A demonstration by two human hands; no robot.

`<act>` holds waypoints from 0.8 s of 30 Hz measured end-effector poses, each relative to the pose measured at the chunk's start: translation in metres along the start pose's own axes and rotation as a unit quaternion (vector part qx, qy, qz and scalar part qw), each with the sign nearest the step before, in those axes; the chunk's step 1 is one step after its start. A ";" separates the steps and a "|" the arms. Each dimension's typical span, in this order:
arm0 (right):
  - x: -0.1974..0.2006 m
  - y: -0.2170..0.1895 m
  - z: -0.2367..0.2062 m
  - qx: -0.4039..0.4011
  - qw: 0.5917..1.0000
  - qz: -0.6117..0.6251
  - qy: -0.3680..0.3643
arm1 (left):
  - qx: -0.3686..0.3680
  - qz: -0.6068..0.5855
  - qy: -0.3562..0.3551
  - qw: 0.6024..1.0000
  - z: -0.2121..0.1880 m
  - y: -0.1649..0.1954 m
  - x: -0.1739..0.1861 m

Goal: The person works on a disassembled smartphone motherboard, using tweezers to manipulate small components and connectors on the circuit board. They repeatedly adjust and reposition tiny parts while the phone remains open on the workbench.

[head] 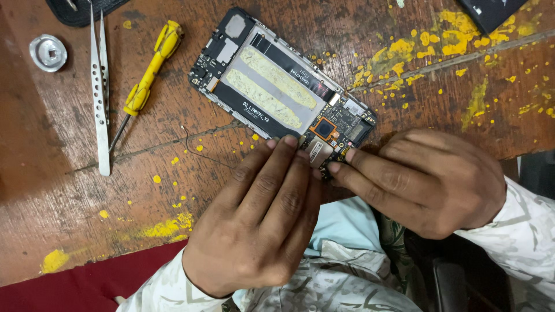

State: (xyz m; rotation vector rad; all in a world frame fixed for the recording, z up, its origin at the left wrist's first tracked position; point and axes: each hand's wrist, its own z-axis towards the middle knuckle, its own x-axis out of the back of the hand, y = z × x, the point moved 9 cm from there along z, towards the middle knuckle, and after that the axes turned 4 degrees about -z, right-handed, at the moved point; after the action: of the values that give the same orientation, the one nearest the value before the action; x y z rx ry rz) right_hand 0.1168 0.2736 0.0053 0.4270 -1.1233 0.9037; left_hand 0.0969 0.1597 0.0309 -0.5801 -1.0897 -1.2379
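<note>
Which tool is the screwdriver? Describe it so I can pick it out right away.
Start at the opened phone lying slantwise on the paint-spattered wooden table. Left of it two tools lie side by side. The screwdriver is the one nearer the phone, with a yellow handle and thin dark shaft, unlike the long bare-metal tweezers beside it.

One phone [281,82], one screwdriver [145,81], one tweezers [100,86]

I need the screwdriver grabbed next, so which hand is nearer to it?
Left. The left hand is below and right of the yellow screwdriver; the right hand lies farther right.
</note>
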 end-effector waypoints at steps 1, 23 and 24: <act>0.000 0.000 0.000 -0.002 1.000 0.002 0.000 | 0.000 -0.001 0.001 1.000 0.000 0.000 0.000; -0.001 -0.001 0.002 -0.007 1.000 -0.011 -0.004 | 0.010 -0.033 -0.001 0.999 -0.001 -0.003 0.001; 0.000 -0.001 0.002 -0.005 1.000 -0.010 -0.002 | 0.010 -0.034 -0.001 0.999 -0.002 -0.003 0.001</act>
State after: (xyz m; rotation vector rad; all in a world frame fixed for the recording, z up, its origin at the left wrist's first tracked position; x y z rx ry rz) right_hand 0.1163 0.2715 0.0058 0.4318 -1.1258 0.8791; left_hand 0.0948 0.1572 0.0307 -0.5335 -1.1311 -1.2837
